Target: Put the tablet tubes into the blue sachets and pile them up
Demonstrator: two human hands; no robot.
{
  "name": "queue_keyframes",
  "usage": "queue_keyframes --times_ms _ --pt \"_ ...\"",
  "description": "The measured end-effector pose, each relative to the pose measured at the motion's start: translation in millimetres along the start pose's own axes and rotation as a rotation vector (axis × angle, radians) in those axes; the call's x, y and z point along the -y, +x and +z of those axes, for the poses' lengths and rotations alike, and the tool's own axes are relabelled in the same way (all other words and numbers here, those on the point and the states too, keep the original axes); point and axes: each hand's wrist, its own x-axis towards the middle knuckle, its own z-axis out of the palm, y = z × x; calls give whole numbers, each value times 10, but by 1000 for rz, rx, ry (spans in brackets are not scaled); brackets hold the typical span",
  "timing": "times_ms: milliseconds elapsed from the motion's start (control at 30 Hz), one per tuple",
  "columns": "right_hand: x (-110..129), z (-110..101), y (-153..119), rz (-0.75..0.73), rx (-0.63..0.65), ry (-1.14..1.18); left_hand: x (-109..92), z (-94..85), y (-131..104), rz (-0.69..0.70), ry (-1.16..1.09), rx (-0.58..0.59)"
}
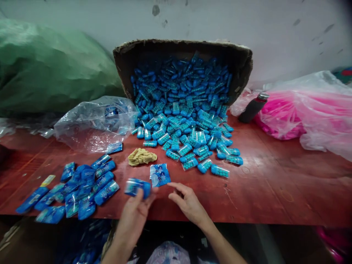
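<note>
Near the tabletop [275,183] front edge, the left hand [134,212] pinches a blue packet [137,187]; the right hand [188,203] hovers empty, fingers apart (beside another wrapper [160,175]). Packing seems underway; next needs joining them.

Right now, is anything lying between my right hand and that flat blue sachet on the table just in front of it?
Nothing visible. The right hand hovers just right of and below the blue sachet, with only bare red table between them. The left hand holds a blue packet off to the left, and the yellow cloth lies beyond the sachet.
</note>
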Motion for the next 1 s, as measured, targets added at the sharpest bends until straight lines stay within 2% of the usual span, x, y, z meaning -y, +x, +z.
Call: queue_keyframes --times_ms 100,167,200,233,300,433,533,700,800,900,1000 --pt "37 -50 131 -76 -100 -239 -481 -177 31 166 -228 -289" --pt "49 -35 248 -104 -101 -425 -699 -263 60 243 -282 -336" --pt "50 -11 312 -109 -92 -541 -741 -288 78 253 -286 -348" --pt "47 22 376 -106 -84 -659 -732 -300 100 237 -274 -343" --pt "29 100 494 -86 -75 -848 -569 -291 150 154 -211 -305" --pt "-37 213 612 -69 -102 -950 7 -197 222 -84 1 -148" --pt "-69 226 585 -83 -121 -967 278 -117 228 -62 140 -69" --pt "-14 216 430 -114 -160 -946 314 -25 307 100 284 -155" --pt "48 233 326 -168 -200 -829 299 9 379 165 337 -143" --pt "82 232 277 -195 -197 -568 291 38 396 159 375 -75" --pt "83 191 318 -42 -203 -109 275 65 365 119 341 11"
